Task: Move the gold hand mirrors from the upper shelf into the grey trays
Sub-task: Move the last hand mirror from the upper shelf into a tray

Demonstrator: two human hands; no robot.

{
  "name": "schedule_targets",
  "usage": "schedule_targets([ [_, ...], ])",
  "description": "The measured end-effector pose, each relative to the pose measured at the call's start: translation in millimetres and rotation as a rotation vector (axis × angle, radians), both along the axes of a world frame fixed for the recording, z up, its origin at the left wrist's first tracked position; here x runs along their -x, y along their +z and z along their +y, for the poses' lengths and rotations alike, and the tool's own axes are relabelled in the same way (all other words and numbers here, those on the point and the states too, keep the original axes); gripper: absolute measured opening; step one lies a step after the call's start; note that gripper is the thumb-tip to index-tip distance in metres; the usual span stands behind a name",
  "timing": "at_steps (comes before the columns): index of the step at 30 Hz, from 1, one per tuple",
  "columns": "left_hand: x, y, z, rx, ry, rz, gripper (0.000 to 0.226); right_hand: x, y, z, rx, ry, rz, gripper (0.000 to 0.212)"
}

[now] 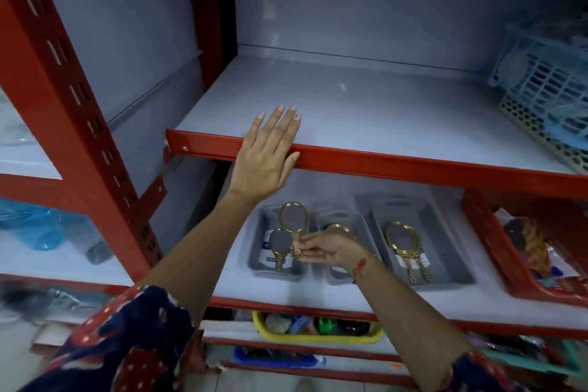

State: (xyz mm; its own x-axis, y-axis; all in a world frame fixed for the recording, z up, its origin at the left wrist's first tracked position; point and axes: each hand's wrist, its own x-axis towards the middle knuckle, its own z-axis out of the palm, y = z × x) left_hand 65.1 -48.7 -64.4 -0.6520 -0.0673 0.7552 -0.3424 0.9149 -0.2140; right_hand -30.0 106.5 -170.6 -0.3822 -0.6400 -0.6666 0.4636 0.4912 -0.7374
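My left hand (269, 153) lies flat, fingers spread, on the red front rail of the upper shelf (413, 165), holding nothing. My right hand (327, 250) pinches the handle of a gold hand mirror (293, 218), which stands upright over the left grey tray (254, 251). Another gold mirror (277, 243) lies in that tray. The middle grey tray (337, 278) is partly hidden by my right hand; a gold rim (339, 227) shows behind it. The right grey tray (451, 264) holds two gold mirrors (405, 247). No mirror shows on the upper shelf.
Blue and white plastic baskets (547, 99) stand at the upper shelf's right end. A red basket (509, 267) sits right of the grey trays. A yellow bin (318, 328) of small items is on the shelf below. Red uprights (63, 83) frame the left side.
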Motion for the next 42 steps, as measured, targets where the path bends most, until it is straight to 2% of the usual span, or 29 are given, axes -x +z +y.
schedule_targets([
  [8, 13, -11, -9, 0.120, 0.055, 0.098, 0.054, 5, -63, -49, -0.182, -0.009, -0.013, 0.017],
  [12, 15, -13, -10, 0.134, 0.062, 0.118, 0.054, 12, -87, -64, -0.241, 0.017, 0.073, 0.009],
  [17, 11, -15, 6, -0.051, 0.086, 0.122, 0.057, 15, -100, -66, -0.286, 0.109, 0.108, 0.011],
  [19, 3, -36, 14, -0.098, 0.025, 0.068, 0.062, 26, -118, -70, -0.263, 0.138, 0.094, 0.009],
  [22, -19, -92, 27, -0.170, -0.128, -0.124, 0.066, 10, -77, -62, -0.261, 0.084, 0.096, 0.022],
  [25, -39, -134, 39, -0.519, -0.174, -0.323, 0.063, 4, -51, -58, -0.227, 0.049, 0.033, 0.036],
  [28, -42, -144, 50, -1.161, -0.099, -0.363, 0.068, 2, -44, -58, -0.208, 0.049, 0.052, 0.030],
  [31, -28, -129, 57, -1.888, -0.008, -0.124, 0.067, 6, -39, -58, -0.187, 0.033, 0.043, 0.029],
  [33, -23, -122, 57, -2.185, -0.014, 0.029, 0.082, 6, -36, -59, -0.167, -0.001, 0.023, 0.028],
  [36, -16, -116, 54, -2.345, 0.076, -0.004, 0.099, 11, -39, -61, -0.144, -0.032, 0.014, 0.030],
  [40, -6, -124, 49, -2.444, 0.172, 0.013, 0.088, 8, -48, -59, -0.158, -0.044, -0.054, 0.028],
  [42, -3, -122, 50, -2.411, 0.170, -0.036, 0.096, 5, -54, -60, -0.162, -0.039, -0.106, 0.027],
])
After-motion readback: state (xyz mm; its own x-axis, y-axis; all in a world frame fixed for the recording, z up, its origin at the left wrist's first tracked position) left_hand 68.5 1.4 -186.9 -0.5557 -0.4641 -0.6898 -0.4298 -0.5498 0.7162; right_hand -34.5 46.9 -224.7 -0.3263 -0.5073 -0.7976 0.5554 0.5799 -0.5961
